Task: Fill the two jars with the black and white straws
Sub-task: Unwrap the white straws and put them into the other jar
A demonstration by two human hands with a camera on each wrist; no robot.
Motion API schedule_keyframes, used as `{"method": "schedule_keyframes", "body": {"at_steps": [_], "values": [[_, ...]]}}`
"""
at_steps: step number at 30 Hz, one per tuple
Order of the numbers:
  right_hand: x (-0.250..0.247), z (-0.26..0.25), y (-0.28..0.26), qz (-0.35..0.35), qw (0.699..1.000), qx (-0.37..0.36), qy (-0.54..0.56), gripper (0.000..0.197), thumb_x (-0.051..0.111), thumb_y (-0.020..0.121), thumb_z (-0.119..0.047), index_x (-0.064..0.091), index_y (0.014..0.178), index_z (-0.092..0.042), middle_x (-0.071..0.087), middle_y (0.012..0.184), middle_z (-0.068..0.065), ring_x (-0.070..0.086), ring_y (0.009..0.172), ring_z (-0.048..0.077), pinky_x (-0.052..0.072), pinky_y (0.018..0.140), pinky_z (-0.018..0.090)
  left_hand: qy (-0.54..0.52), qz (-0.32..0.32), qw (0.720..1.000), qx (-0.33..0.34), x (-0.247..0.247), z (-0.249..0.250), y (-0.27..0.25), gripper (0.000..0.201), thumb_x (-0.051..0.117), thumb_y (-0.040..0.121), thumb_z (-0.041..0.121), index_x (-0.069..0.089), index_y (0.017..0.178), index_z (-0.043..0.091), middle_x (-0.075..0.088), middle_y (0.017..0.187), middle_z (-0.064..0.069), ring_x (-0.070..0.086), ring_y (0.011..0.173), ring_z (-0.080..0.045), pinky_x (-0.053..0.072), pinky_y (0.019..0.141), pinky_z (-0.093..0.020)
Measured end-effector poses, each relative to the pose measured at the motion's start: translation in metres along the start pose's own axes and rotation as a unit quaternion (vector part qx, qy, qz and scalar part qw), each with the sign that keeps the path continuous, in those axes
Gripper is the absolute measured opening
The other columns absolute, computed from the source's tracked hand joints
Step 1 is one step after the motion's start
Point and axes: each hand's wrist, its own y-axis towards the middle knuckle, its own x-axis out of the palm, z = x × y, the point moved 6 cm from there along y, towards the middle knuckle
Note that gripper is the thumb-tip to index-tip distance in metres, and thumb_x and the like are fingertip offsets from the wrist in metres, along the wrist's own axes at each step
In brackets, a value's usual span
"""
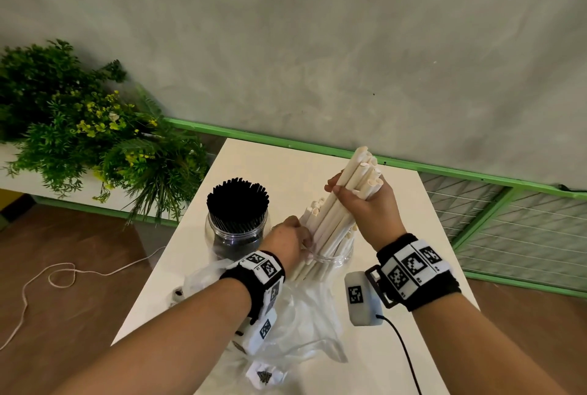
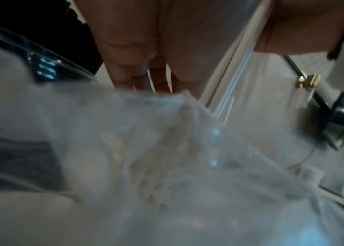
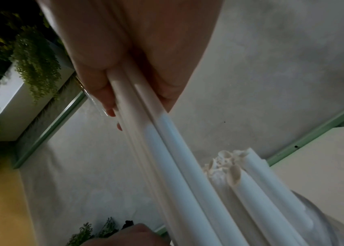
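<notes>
On the white table (image 1: 254,162), a clear jar (image 1: 236,235) is packed with black straws (image 1: 238,200). To its right, a second clear jar (image 1: 333,259) holds several white straws (image 1: 313,207) that lean left. My right hand (image 1: 362,204) grips a thick bundle of white straws (image 1: 360,172) above this jar, with their lower ends inside its mouth. The right wrist view shows that hand (image 3: 108,66) wrapped round the bundle (image 3: 167,149). My left hand (image 1: 289,239) holds the second jar at its rim, between the two jars. In the left wrist view its fingers (image 2: 124,58) are curled beside the jar wall (image 2: 240,66).
A crumpled clear plastic bag (image 1: 305,315) lies on the table's near side under my left wrist, blurred in the left wrist view as the bag (image 2: 145,166). Green plants (image 1: 79,127) stand at the left. A green rail (image 1: 317,146) and wire fence (image 1: 508,229) run behind the table.
</notes>
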Motion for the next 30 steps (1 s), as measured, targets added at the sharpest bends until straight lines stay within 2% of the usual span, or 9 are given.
{"method": "schedule_keyframes", "body": {"at_steps": [4,8,10,12,14,18,21,26,30], "values": [[0.001,0.008,0.001,-0.023,0.999,0.037,0.0,0.013,0.067,0.083,0.0,0.068,0.096,-0.001,0.073,0.096,0.01,0.069,0.095,0.022,0.054,0.087,0.036,-0.072,0.043,0.996,-0.033,-0.014,-0.007,-0.003,0.016,0.066,0.076,0.007,0.062,0.079,0.022,0.062,0.091,0.0,0.062,0.079,-0.018,0.052,0.078,-0.032],[0.007,0.032,0.003,-0.055,0.99,0.088,-0.097,0.014,0.073,0.082,-0.016,0.071,0.094,-0.01,0.074,0.09,0.001,0.07,0.09,0.016,0.056,0.083,0.037,-0.109,0.064,0.99,-0.056,-0.027,-0.008,-0.002,0.026,0.059,0.079,0.002,0.064,0.102,0.014,0.066,0.1,-0.003,0.062,0.086,-0.02,0.05,0.082,-0.03],[0.006,0.043,0.003,-0.075,0.98,0.089,-0.161,0.038,0.077,0.075,-0.038,0.066,0.101,-0.013,0.071,0.098,0.002,0.067,0.096,0.019,0.054,0.087,0.041,-0.117,0.052,0.989,-0.073,-0.031,-0.007,0.0,0.036,0.059,0.082,0.006,0.058,0.117,0.013,0.064,0.11,-0.003,0.062,0.093,-0.02,0.048,0.087,-0.03],[-0.003,0.053,0.003,-0.086,0.965,0.08,-0.236,0.068,0.074,0.07,-0.056,0.053,0.124,-0.021,0.055,0.128,-0.002,0.05,0.121,0.017,0.042,0.103,0.039,-0.121,0.023,0.988,-0.097,-0.031,-0.008,0.002,0.05,0.064,0.083,0.016,0.049,0.131,0.015,0.058,0.121,-0.003,0.06,0.099,-0.02,0.047,0.09,-0.03],[-0.017,0.062,-0.005,-0.092,0.957,0.099,-0.256,0.089,0.07,0.071,-0.059,0.03,0.144,-0.028,0.032,0.147,-0.005,0.026,0.137,0.015,0.026,0.112,0.036,-0.132,-0.02,0.984,-0.12,-0.026,-0.012,0.003,0.069,0.069,0.082,0.027,0.036,0.141,0.015,0.05,0.133,-0.002,0.055,0.112,-0.021,0.044,0.096,-0.03],[-0.034,0.098,-0.026,-0.135,0.941,0.173,-0.256,0.12,0.065,0.057,-0.072,0.005,0.152,-0.027,0.011,0.158,-0.003,0.015,0.144,0.017,0.022,0.116,0.043,-0.174,-0.103,0.967,-0.155,-0.012,-0.022,0.01,0.105,0.071,0.07,0.058,0.013,0.15,0.021,0.029,0.153,-0.001,0.035,0.136,-0.022,0.033,0.111,-0.039],[-0.034,0.126,-0.035,-0.173,0.923,0.229,-0.258,0.12,0.07,0.062,-0.064,0.001,0.153,-0.023,0.011,0.158,-0.004,0.014,0.145,0.016,0.021,0.115,0.038,-0.192,-0.147,0.957,-0.162,-0.003,-0.017,0.015,0.117,0.071,0.063,0.067,0.008,0.151,0.023,0.024,0.155,-0.002,0.031,0.139,-0.022,0.029,0.113,-0.035],[-0.018,0.141,-0.023,-0.157,0.96,0.204,-0.109,0.094,0.089,0.056,-0.046,0.04,0.134,-0.025,0.058,0.127,-0.003,0.056,0.119,0.015,0.05,0.088,0.022,-0.201,-0.153,0.956,-0.146,0.01,-0.008,0.033,0.14,0.075,0.038,0.074,0.007,0.15,0.022,0.038,0.148,-0.001,0.042,0.131,-0.019,0.036,0.109,-0.035],[-0.006,0.137,-0.02,-0.144,0.976,0.162,-0.025,0.088,0.089,0.058,-0.009,0.042,0.132,-0.016,0.063,0.123,0.008,0.062,0.112,0.021,0.054,0.086,0.032,-0.257,-0.082,0.955,-0.125,0.017,-0.004,0.04,0.107,0.081,0.046,0.066,0.037,0.135,0.028,0.062,0.118,0.009,0.058,0.11,-0.012,0.046,0.1,-0.035]]}}
